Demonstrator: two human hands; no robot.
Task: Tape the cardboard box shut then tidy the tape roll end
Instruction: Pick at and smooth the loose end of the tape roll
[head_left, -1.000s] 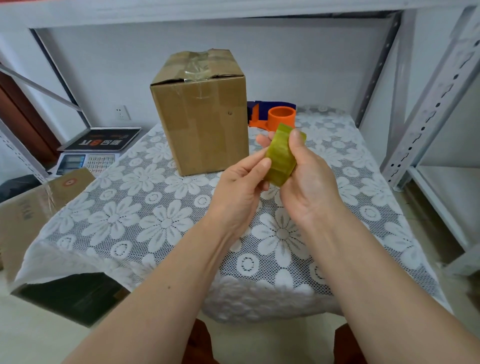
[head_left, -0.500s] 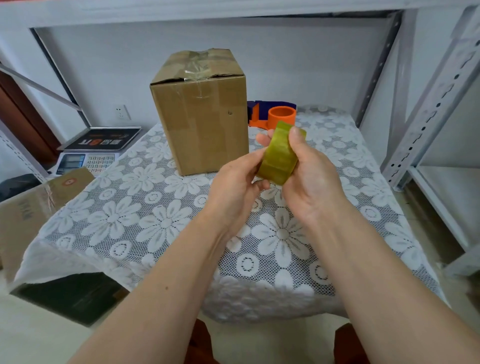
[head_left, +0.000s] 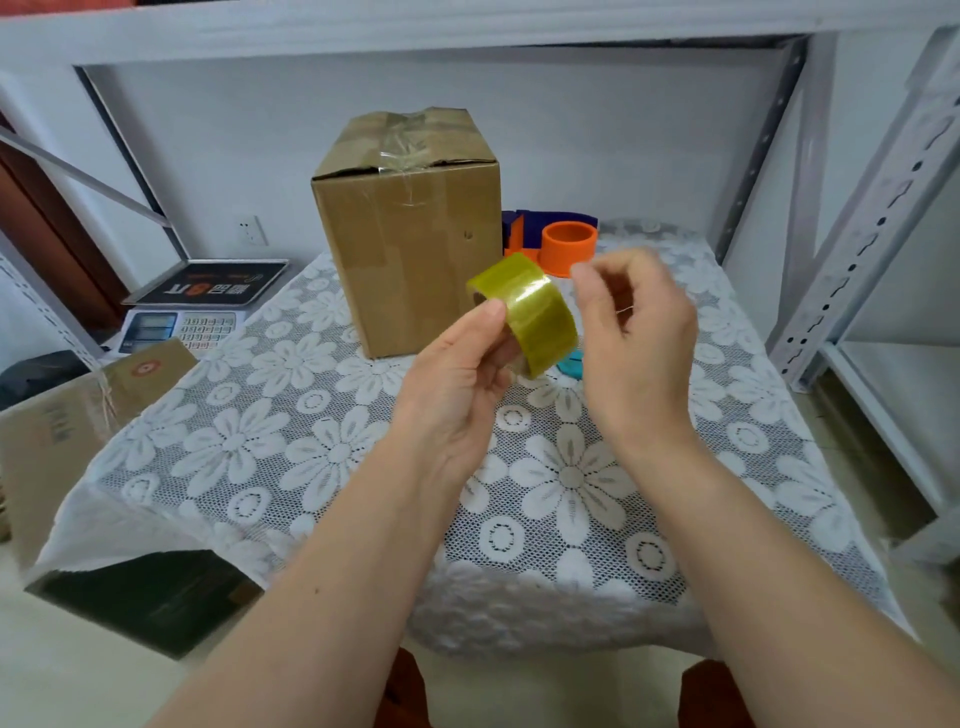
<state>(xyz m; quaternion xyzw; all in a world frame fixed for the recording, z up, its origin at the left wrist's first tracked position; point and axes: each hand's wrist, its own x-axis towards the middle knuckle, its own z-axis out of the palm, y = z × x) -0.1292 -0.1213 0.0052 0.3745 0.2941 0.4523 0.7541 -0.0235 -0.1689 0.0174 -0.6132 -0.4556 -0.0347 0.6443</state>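
Left hand (head_left: 457, 379) gripping the yellow-green tape roll (head_left: 524, 312), thumb pressed on the outer face, fingers behind, roll held in the air above the middle of the table. Right hand (head_left: 634, 332) just beside the roll on its right, not touching it, forefinger and thumb pinched together at the top; whether a thin tape end sits between them cannot be told through the blur. Beyond the roll, cardboard box (head_left: 410, 234) upright toward the far edge of the table, flaps down, clear tape crossing the top seam and running down the near face. Box sealing judged done; step in hand judged to be tidying the loose end of the roll. Next move likely to call for finding the free end on the roll's face and pressing or folding it down, a fine fingertip job with the left grip kept steady.

Behind the box at the far right corner, an orange and blue tape dispenser (head_left: 561, 241). Something small and teal (head_left: 569, 364) on the table (head_left: 260, 457) under the roll, mostly hidden. Lace floral cloth over the whole top. Off the left edge, a weighing scale (head_left: 192, 306) and another cardboard carton (head_left: 78, 421), both well apart from the hands. Nothing standing between hands and roll.
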